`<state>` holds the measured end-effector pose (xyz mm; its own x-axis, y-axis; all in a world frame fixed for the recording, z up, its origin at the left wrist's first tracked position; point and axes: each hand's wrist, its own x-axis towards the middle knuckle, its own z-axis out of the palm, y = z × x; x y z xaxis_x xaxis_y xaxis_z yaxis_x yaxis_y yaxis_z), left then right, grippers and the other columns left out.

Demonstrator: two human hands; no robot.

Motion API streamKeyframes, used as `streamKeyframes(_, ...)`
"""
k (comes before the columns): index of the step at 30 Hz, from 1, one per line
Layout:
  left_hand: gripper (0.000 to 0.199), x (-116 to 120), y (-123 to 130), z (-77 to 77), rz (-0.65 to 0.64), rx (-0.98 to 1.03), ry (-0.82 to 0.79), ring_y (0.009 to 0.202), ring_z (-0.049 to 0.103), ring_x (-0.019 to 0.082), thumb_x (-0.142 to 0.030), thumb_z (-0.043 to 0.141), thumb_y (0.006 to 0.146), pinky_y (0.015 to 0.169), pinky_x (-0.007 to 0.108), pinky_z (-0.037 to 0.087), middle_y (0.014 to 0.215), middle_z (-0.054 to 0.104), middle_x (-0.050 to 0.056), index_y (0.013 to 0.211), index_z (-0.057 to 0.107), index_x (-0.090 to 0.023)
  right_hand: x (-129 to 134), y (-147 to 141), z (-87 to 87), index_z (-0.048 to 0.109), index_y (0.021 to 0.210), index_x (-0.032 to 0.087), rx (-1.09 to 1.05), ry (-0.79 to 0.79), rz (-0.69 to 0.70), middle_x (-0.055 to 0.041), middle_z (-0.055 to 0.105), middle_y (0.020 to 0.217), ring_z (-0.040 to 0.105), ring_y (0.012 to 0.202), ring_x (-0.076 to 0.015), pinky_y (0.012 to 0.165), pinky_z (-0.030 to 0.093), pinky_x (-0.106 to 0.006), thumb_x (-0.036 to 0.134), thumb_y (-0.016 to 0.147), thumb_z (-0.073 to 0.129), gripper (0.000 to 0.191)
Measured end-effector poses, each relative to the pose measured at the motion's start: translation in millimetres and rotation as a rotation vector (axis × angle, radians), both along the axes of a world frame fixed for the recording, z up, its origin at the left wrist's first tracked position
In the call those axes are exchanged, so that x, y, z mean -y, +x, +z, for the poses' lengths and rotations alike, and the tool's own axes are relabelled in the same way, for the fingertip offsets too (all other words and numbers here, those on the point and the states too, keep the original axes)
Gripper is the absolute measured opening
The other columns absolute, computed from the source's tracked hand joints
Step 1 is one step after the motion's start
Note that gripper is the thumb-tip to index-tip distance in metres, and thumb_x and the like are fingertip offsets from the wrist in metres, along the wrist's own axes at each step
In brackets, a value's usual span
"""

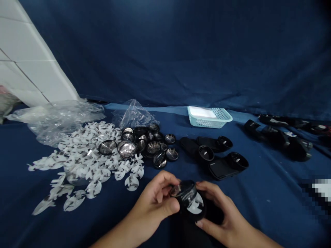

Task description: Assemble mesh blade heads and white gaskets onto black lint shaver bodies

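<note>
From my head camera I look forward and down, close above the counter (258,199), toward its far edge.

Dark blue cloth (258,193) over the bench, plain. The basket (210,123) is pale aqua with a pattern of holes; the discs (153,147), black-rimmed silver, speckled with dots. White clips (94,188), black holders (223,167).
</note>
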<state>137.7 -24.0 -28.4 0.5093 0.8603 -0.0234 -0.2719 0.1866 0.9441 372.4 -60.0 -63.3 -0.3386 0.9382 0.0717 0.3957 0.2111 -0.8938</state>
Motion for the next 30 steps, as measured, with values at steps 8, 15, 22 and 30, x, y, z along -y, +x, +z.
streamKeyframes(8,0.055,-5,-3,2.2,-0.042,0.182,-0.198,0.059,0.043,0.004,-0.046,0.09,0.056,0.048,0.017,0.028,0.095,0.06,0.0,0.087,0.054,-0.019,-3,-2,-4.0,0.035,0.135,0.037,-0.028,0.026,0.014,-0.0068,0.055,0.135,0.053,0.126,-0.0269,0.105,0.046,-0.048,0.026,0.081,0.071,0.067)
streamKeyframes(15,0.052,-5,-4,2.2,-0.128,0.293,-0.313,0.05,0.039,0.004,-0.044,0.088,0.061,0.049,0.019,0.029,0.068,0.053,-0.006,0.095,0.058,-0.019,-3,-3,-1.8,0.032,0.139,0.032,-0.02,-0.028,0.001,-0.0106,0.056,0.133,0.052,0.127,-0.0282,0.106,0.044,-0.05,0.027,0.081,0.071,0.069)
streamKeyframes(22,0.07,-6,-5,9.3,-0.055,0.306,-0.298,0.086,0.055,0.014,-0.029,0.085,0.067,0.068,0.026,0.044,0.12,0.055,0.008,0.13,0.054,-0.026,-4,-2,-1.3,0.036,0.139,0.029,-0.001,-0.071,-0.015,-0.0118,0.056,0.132,0.052,0.125,-0.0291,0.107,0.041,-0.051,0.03,0.08,0.072,0.07)
streamKeyframes(30,0.066,4,-15,23.5,-0.035,-0.43,0.464,0.112,0.053,0.024,-0.028,0.074,0.079,0.098,0.038,0.042,0.126,0.052,0.004,0.137,0.044,-0.035,4,-5,-8.3,0.032,0.137,0.034,-0.027,0.033,-0.062,-0.0102,0.06,0.128,0.058,0.12,-0.0294,0.101,0.047,-0.049,0.029,0.078,0.074,0.073)
